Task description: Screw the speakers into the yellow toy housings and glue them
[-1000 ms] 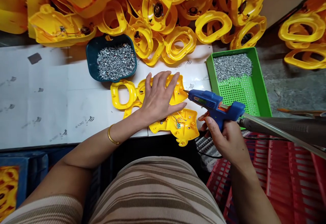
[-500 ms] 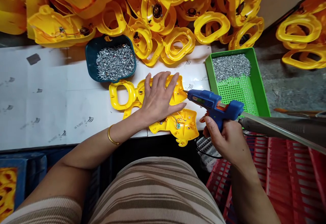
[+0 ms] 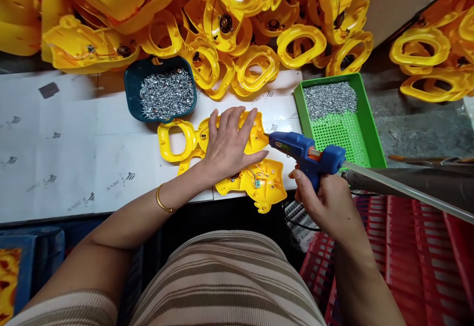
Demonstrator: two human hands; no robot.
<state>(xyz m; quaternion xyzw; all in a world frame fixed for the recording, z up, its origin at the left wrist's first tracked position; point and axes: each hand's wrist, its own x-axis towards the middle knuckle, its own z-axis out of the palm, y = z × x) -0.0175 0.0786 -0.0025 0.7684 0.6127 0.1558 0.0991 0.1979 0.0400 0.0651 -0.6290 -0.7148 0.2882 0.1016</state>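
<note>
My left hand lies over a yellow plastic shell half, its fingers spread and its thumb out to the right. In my right hand is a blue hot glue gun, with my fingers round its handle. The nozzle points left at the right edge of that shell, touching or very near it. A clear glue stick runs out of the gun's back. Nearer to me lies a second yellow shell half with a small green circuit board and thin wires. My left hand hides parts of both shells.
A dark teal bin of silver screws stands behind my left hand. A green basket with more screws is at the right. Yellow parts are heaped along the back. Red crates stand below right, a blue crate below left.
The view has shifted slightly, so the bins and heap sit a little differently in the picture. Both hands and the glue gun keep nearly the same pose over the shells.
</note>
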